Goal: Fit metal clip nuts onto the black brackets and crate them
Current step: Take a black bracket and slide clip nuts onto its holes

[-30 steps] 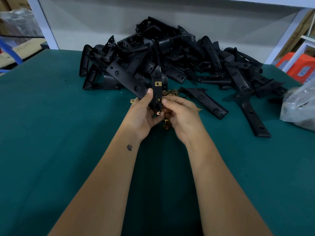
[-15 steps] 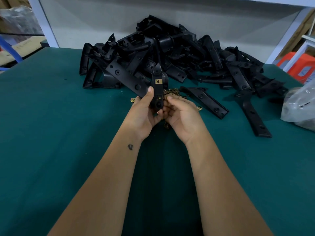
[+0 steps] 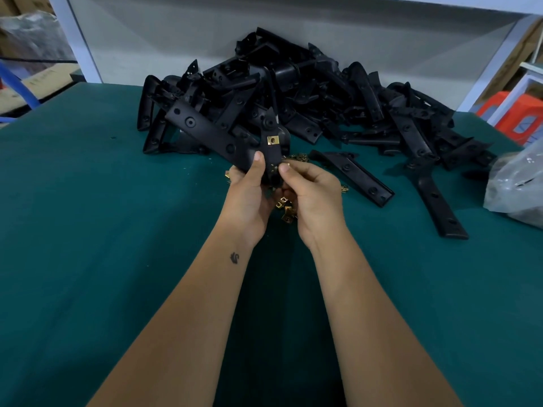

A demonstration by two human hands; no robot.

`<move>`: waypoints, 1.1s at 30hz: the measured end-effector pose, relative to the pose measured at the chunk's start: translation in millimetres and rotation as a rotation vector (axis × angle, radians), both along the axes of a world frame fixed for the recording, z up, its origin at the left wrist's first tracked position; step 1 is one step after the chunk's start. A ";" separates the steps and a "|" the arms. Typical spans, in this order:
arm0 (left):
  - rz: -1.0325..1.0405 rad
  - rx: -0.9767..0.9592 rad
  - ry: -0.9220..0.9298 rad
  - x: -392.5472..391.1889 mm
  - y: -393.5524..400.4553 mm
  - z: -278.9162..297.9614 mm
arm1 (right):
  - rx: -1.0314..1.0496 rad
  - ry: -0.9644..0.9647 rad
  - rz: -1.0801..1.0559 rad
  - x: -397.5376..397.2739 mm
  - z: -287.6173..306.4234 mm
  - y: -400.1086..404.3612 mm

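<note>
I hold one black bracket (image 3: 271, 151) upright over the green table. My left hand (image 3: 249, 192) grips its lower part, thumb along its left edge. A gold clip nut (image 3: 272, 140) sits fitted near the bracket's upper hole. My right hand (image 3: 314, 195) is at the bracket's lower right edge, thumb pressing a second clip nut (image 3: 286, 164) against it. Several loose gold clip nuts (image 3: 285, 208) lie on the table under my hands. A big heap of black brackets (image 3: 293, 92) rises just behind.
Two single brackets lie apart on the table at the right, one (image 3: 354, 177) close to my right hand, one (image 3: 437, 201) further out. A clear plastic bag (image 3: 517, 186) sits at the right edge. A white frame post (image 3: 79, 45) stands back left, orange stools (image 3: 517, 116) back right.
My right hand has slid up from the bracket's bottom end to its lower right edge, thumb now on the side. The bracket stays upright in my left hand.
</note>
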State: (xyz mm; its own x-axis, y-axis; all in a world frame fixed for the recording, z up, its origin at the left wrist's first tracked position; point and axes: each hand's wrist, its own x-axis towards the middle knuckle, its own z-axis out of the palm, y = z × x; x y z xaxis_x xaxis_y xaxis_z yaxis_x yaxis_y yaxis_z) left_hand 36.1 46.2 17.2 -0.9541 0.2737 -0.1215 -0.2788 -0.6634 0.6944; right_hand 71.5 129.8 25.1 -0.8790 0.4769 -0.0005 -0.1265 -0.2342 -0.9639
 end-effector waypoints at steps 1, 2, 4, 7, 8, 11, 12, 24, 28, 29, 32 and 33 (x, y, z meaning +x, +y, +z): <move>0.014 0.017 -0.010 0.0 0.8 -0.3 | 0.060 0.009 -0.046 -0.4 -0.2 -3.5; 0.026 0.021 -0.017 0.2 1.5 -0.6 | 0.117 0.030 -0.086 -0.1 0.0 -7.5; 0.033 0.014 -0.034 1.7 2.3 -0.6 | 0.219 0.086 -0.133 1.9 0.7 -15.9; -0.005 0.018 -0.086 5.4 4.8 -2.2 | 0.361 0.093 -0.187 4.3 0.4 -22.9; -0.020 0.033 -0.091 5.8 5.2 -3.0 | 0.385 0.085 -0.214 4.5 0.9 -23.0; -0.070 0.074 -0.058 4.5 2.0 -2.3 | 0.472 0.094 -0.306 5.3 2.4 -19.2; -0.082 0.058 -0.029 3.3 0.1 -1.8 | 0.518 0.111 -0.330 6.1 2.8 -18.1; -0.089 -0.067 0.026 -3.4 -6.5 -6.0 | 0.954 0.285 -0.428 11.5 3.1 -7.0; -0.057 -0.036 -0.011 -3.7 -5.6 -6.6 | 0.873 0.279 -0.413 9.9 3.0 -10.4; -0.054 -0.040 -0.018 -3.7 -5.0 -6.5 | 0.859 0.270 -0.416 9.8 2.3 -11.3; -0.071 -0.084 0.001 -4.0 -5.4 -5.4 | 0.877 0.243 -0.409 9.1 -0.7 -8.9; -0.078 -0.103 0.009 -4.1 -6.1 -4.9 | 0.893 0.239 -0.397 8.9 -1.0 -7.4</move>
State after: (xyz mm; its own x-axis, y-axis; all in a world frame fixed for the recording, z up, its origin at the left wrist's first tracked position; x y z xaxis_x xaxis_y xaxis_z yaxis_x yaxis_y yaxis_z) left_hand 31.9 40.1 12.3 -0.9318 0.3332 -0.1442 -0.3197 -0.5648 0.7608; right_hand 80.4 122.4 24.1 -0.5865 0.4756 0.6556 -0.2512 0.6628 -0.7054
